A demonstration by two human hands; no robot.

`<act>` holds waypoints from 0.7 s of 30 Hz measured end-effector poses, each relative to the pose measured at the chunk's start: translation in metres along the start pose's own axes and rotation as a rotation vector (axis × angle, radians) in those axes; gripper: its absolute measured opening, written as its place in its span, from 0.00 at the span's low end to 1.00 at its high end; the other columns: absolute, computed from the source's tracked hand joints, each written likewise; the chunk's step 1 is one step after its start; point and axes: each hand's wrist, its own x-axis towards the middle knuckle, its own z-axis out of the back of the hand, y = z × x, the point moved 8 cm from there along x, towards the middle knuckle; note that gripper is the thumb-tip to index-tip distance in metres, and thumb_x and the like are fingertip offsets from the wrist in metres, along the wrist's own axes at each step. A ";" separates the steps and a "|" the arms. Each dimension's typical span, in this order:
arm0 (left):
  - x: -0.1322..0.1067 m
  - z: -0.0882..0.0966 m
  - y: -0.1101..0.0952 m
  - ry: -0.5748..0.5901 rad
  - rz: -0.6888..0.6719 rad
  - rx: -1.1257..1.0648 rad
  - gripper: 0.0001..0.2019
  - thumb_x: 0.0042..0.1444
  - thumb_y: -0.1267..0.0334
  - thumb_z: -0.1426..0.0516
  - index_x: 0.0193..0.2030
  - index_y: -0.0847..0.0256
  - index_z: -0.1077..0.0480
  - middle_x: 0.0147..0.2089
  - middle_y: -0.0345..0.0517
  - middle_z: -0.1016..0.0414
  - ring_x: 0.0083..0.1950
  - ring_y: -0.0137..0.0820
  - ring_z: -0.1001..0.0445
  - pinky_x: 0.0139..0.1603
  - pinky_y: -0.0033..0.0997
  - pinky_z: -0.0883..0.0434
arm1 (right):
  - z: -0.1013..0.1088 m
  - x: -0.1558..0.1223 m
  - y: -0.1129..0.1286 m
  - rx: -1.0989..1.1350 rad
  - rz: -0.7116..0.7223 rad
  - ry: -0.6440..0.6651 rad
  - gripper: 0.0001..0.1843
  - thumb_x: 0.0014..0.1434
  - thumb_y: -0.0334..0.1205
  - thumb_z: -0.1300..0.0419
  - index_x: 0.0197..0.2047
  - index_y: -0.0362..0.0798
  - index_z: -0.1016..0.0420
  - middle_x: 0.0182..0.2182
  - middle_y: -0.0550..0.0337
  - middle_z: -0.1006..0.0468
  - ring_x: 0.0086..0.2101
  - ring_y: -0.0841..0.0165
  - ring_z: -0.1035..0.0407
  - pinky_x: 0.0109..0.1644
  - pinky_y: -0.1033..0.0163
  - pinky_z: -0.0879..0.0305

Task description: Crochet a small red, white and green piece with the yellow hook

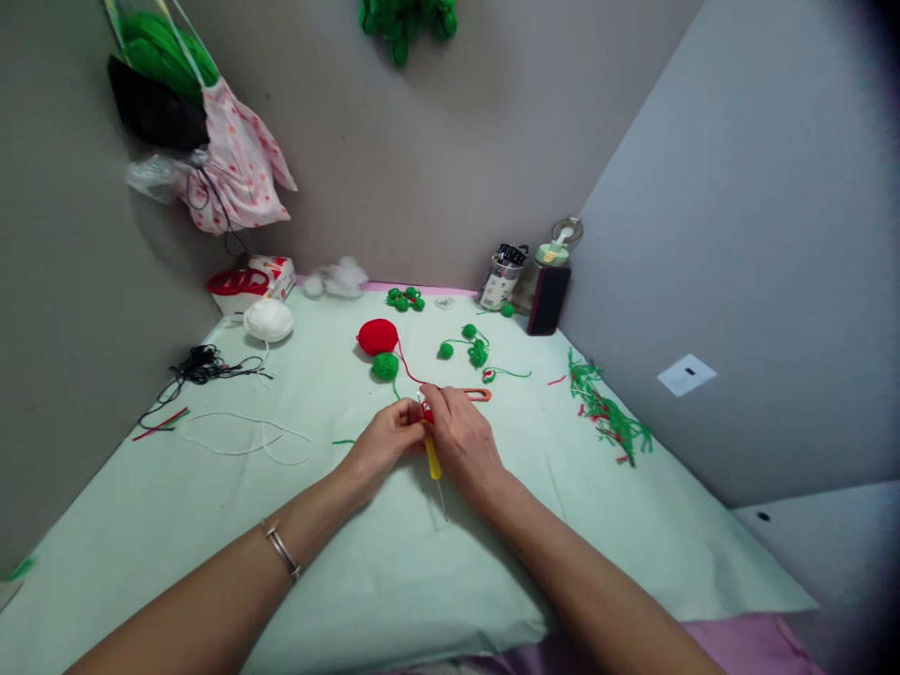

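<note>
My left hand [394, 431] and my right hand [460, 436] meet over the middle of the table. In the right hand is a crochet hook with a yellow handle [432, 459], its thin metal shaft pointing down toward me. The left fingers pinch a small piece of red crochet work [427, 412], mostly hidden by the fingers. Red yarn [409, 368] runs from the hands back to a red yarn ball [378, 337]. A green yarn ball [384, 367] sits just in front of that ball. Behind the right hand lies an orange looped handle [479, 395], its other end hidden.
Small green crocheted pieces [478, 353] lie beyond my hands. Green and red yarn scraps [608, 417] are on the right, by a phone [549, 300] and pen cup [501, 281]. On the left are a white yarn ball [268, 320], black cord [203, 364] and white cord [243, 450].
</note>
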 end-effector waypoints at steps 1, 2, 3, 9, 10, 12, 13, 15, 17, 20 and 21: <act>0.000 0.001 0.000 -0.004 0.005 -0.004 0.12 0.48 0.62 0.29 0.32 0.60 0.27 0.32 0.39 0.25 0.36 0.30 0.25 0.40 0.30 0.26 | 0.000 0.000 -0.003 0.039 -0.023 -0.002 0.24 0.63 0.21 0.48 0.60 0.44 0.31 0.38 0.49 0.23 0.38 0.56 0.30 0.38 0.55 0.31; 0.001 0.003 0.000 -0.009 0.010 -0.009 0.12 0.49 0.61 0.29 0.33 0.60 0.27 0.32 0.39 0.25 0.36 0.30 0.24 0.40 0.30 0.26 | 0.001 0.000 -0.007 0.083 -0.046 -0.004 0.24 0.62 0.22 0.47 0.60 0.45 0.31 0.38 0.50 0.23 0.38 0.57 0.29 0.38 0.56 0.30; 0.002 0.006 -0.001 -0.014 0.013 -0.014 0.12 0.49 0.60 0.29 0.33 0.60 0.27 0.33 0.40 0.24 0.36 0.30 0.23 0.40 0.30 0.25 | 0.002 0.001 -0.011 0.133 -0.069 -0.007 0.24 0.61 0.22 0.46 0.59 0.46 0.31 0.38 0.52 0.23 0.37 0.58 0.28 0.38 0.57 0.30; 0.007 0.014 -0.005 -0.027 -0.003 -0.022 0.13 0.49 0.61 0.29 0.36 0.61 0.26 0.37 0.42 0.23 0.38 0.34 0.18 0.47 0.36 0.22 | 0.017 0.005 -0.036 0.415 -0.220 -0.016 0.11 0.65 0.29 0.44 0.50 0.48 0.27 0.37 0.57 0.23 0.31 0.67 0.29 0.38 0.62 0.28; 0.007 0.014 -0.005 -0.028 -0.010 -0.016 0.13 0.49 0.61 0.29 0.36 0.61 0.26 0.37 0.42 0.23 0.38 0.34 0.18 0.46 0.35 0.22 | 0.018 0.005 -0.038 0.451 -0.241 -0.008 0.09 0.67 0.32 0.44 0.48 0.48 0.26 0.37 0.57 0.22 0.32 0.68 0.28 0.37 0.63 0.28; 0.006 0.014 -0.005 -0.029 -0.023 -0.003 0.13 0.49 0.61 0.28 0.37 0.62 0.25 0.37 0.41 0.23 0.37 0.33 0.19 0.45 0.34 0.23 | 0.017 0.006 -0.040 0.514 -0.271 0.021 0.09 0.68 0.35 0.43 0.48 0.49 0.24 0.40 0.56 0.21 0.32 0.68 0.28 0.37 0.63 0.28; 0.006 0.013 -0.005 -0.029 -0.027 0.004 0.12 0.49 0.61 0.28 0.37 0.62 0.24 0.37 0.41 0.23 0.36 0.32 0.19 0.46 0.34 0.23 | 0.014 0.007 -0.040 0.539 -0.280 0.041 0.09 0.67 0.35 0.42 0.49 0.49 0.23 0.42 0.55 0.20 0.32 0.69 0.28 0.37 0.64 0.28; 0.006 0.012 -0.005 -0.027 -0.030 0.015 0.12 0.49 0.61 0.29 0.36 0.62 0.24 0.36 0.41 0.22 0.35 0.32 0.20 0.46 0.35 0.23 | 0.008 0.006 -0.040 0.579 -0.293 0.092 0.10 0.65 0.35 0.39 0.49 0.50 0.21 0.42 0.56 0.18 0.30 0.70 0.28 0.36 0.64 0.29; 0.005 0.011 -0.005 -0.025 -0.029 0.024 0.11 0.50 0.61 0.29 0.35 0.62 0.24 0.34 0.41 0.22 0.35 0.31 0.20 0.46 0.34 0.23 | 0.001 0.004 -0.041 0.600 -0.313 0.131 0.08 0.63 0.34 0.38 0.44 0.49 0.19 0.38 0.57 0.17 0.29 0.70 0.29 0.35 0.64 0.31; 0.004 0.012 -0.006 -0.035 -0.028 0.021 0.10 0.51 0.62 0.30 0.36 0.62 0.25 0.33 0.41 0.21 0.34 0.31 0.21 0.44 0.33 0.24 | -0.005 0.002 -0.047 0.614 -0.361 0.151 0.06 0.64 0.36 0.38 0.38 0.48 0.18 0.32 0.58 0.16 0.29 0.68 0.27 0.34 0.63 0.33; 0.004 0.013 -0.006 -0.040 -0.026 0.016 0.11 0.52 0.62 0.30 0.37 0.62 0.25 0.33 0.41 0.21 0.34 0.31 0.21 0.44 0.33 0.24 | -0.005 0.002 -0.049 0.619 -0.376 0.154 0.06 0.64 0.37 0.38 0.38 0.48 0.18 0.32 0.57 0.16 0.30 0.67 0.27 0.34 0.63 0.33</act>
